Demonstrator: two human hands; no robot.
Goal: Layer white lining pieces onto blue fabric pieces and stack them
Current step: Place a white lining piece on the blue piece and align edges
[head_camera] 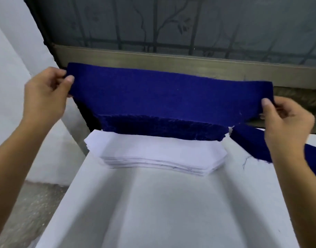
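– So why is the blue fabric piece [164,93] up in the air?
– Each end is pinched, the left hand [46,97] on one and the right hand [286,126] on the other, so it hangs flat above the blue stack [162,129] at the desk's [153,212] far end.
– And the white lining pieces [153,154]?
– Piled just in front of that stack, probably so one can go on the blue once it's spread on the bare desk nearer the person.

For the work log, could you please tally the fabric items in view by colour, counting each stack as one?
Blue: 3 (the held blue fabric piece, the stack of blue fabric pieces, the blue fabric strip at right)
White: 1 (the stack of white lining pieces)
Total: 4
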